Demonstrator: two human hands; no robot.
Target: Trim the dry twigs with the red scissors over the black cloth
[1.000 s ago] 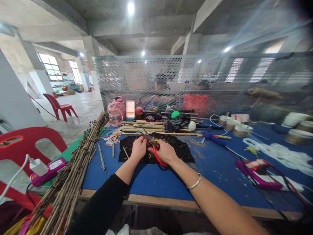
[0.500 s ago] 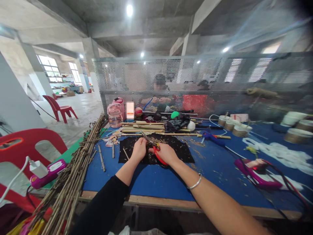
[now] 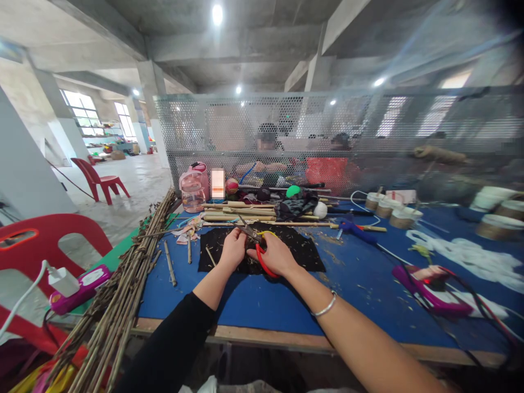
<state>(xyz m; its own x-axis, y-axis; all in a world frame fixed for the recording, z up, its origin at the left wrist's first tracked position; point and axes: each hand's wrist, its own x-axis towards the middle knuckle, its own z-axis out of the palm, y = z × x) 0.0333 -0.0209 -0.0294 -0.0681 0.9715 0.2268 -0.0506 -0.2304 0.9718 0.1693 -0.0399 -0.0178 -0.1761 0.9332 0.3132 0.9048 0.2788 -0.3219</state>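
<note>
My right hand [image 3: 277, 254] grips a pair of scissors [image 3: 268, 265] with red handles and a bit of yellow near the grip. The blades stand apart and point up and left, towards my left hand [image 3: 234, 248]. Those left fingers are pinched together right beside the blades; whatever sits in them is too small to make out. Both hands are over a black cloth [image 3: 305, 256] strewn with small plant clippings. A short stick piece [image 3: 210, 256] lies on the cloth's left part.
A bundle of long dry stalks [image 3: 135, 273] lies along the left table edge. Behind the cloth are bamboo sticks [image 3: 239, 218], a pink water jug [image 3: 192, 194] and a blue glue gun [image 3: 356, 231]. Purple power strips [image 3: 429, 295] lie right. A perforated screen [image 3: 237, 125] stands behind; people sit beyond.
The scissors have opened: their blades and handles are farther apart, and the fingers of my right hand have spread with them. My left hand has barely moved.
</note>
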